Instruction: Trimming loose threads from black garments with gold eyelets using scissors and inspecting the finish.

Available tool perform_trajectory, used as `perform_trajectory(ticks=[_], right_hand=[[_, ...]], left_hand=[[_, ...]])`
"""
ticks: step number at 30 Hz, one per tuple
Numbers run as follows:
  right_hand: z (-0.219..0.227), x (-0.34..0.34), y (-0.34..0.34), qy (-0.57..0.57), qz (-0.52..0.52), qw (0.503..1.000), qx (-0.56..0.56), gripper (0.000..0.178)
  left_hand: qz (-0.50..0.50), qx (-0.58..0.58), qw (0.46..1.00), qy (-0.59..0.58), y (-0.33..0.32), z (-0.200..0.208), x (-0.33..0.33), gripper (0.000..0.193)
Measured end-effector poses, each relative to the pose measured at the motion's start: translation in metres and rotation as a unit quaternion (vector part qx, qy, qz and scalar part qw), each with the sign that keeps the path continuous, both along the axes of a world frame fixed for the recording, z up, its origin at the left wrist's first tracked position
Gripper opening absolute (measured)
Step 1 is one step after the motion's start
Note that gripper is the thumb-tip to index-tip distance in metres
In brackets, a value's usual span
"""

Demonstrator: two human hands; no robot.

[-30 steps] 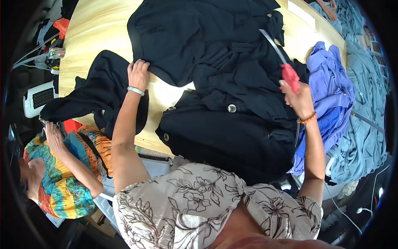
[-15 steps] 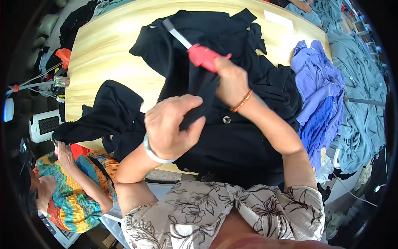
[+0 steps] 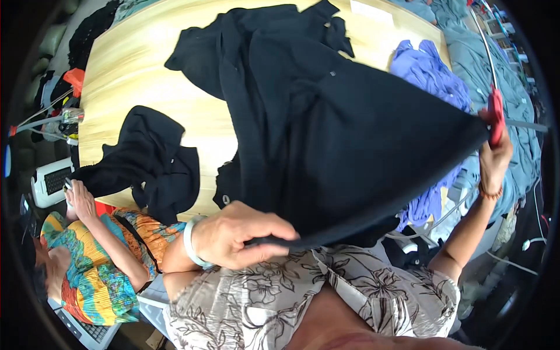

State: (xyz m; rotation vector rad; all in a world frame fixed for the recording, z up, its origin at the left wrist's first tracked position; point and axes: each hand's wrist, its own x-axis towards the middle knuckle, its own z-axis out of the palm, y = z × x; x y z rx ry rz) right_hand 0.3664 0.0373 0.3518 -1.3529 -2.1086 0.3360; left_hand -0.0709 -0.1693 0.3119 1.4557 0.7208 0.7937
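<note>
A black garment (image 3: 350, 157) is stretched wide over the table's near side, its upper part lying flat toward the far edge. At its near edge, my left hand (image 3: 242, 233) is closed, pinching the cloth between thumb and fingers. My right hand (image 3: 496, 160), out at the far right, is closed around red-handled scissors (image 3: 496, 116) whose slim metal blades point up and away. That same hand appears to grip the garment's right corner, though its fingers are partly hidden. Between my hands the hem runs taut and slants upward to the right.
Purple garments (image 3: 429, 76) lie at the table's right, beside a heap of grey-green cloth (image 3: 519, 157). At left, a person in a colourful patterned top (image 3: 96, 262) holds another black garment (image 3: 146, 151) on the wooden table (image 3: 140, 70). A white label or paper (image 3: 371, 11) lies at the far edge.
My right hand has swung far right with the scissors, pulling the garment's corner out. My left hand has come down nearer my body. The cloth is now spread wide instead of bunched.
</note>
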Motion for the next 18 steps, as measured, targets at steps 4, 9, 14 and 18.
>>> perform_trajectory(ticks=[4,9,14,18], right_hand=[[0.013,0.048,-0.03,-0.064,-0.106,0.982,-0.143,0.028],[-0.093,0.018,0.034,-0.245,0.014,0.947,-0.207,0.035],[-0.187,0.015,0.052,-0.34,-0.114,0.929,-0.088,0.039],[-0.189,0.043,0.037,-0.349,-0.123,0.928,-0.038,0.039]], left_hand=[[-0.041,-0.073,0.996,-0.021,0.004,-0.041,0.01,0.019],[0.265,-0.316,0.91,0.031,-0.017,-0.142,0.0,0.019],[0.278,-0.096,0.883,0.366,-0.011,-0.147,0.007,0.023],[0.238,0.139,0.846,0.457,0.017,-0.126,0.039,0.033]])
